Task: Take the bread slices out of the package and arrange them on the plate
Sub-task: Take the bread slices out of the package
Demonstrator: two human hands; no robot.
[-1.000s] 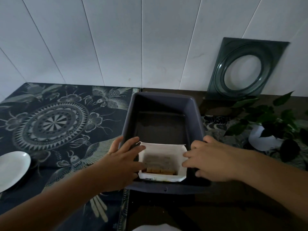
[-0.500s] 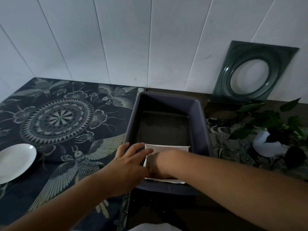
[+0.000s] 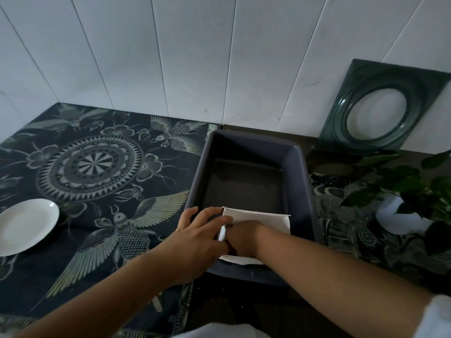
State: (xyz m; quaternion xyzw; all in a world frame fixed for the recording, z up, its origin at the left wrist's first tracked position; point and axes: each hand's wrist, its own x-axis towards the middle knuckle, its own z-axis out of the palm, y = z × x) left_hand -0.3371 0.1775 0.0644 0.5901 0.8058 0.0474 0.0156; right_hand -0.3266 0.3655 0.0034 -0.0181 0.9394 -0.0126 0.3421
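Note:
A white bread package (image 3: 266,218) stands open at the near end of a dark grey plastic tub (image 3: 302,172). My right hand (image 3: 244,236) is pushed down inside the package, its fingers out of sight, so the bread slices are hidden. My left hand (image 3: 197,237) rests against the package's left wall and the tub's rim, fingers spread on the edge. A white plate (image 3: 24,226) lies bare at the far left on the patterned cloth.
A dark patterned cloth (image 3: 97,172) covers the left of the counter. A green square frame (image 3: 380,106) leans on the white panelled wall at the back right. A leafy plant in a white pot (image 3: 400,215) stands right of the tub.
My right hand moved from the package's right edge down into the package, covering the slices. My left hand stayed on the left edge. The view has shifted slightly to the left.

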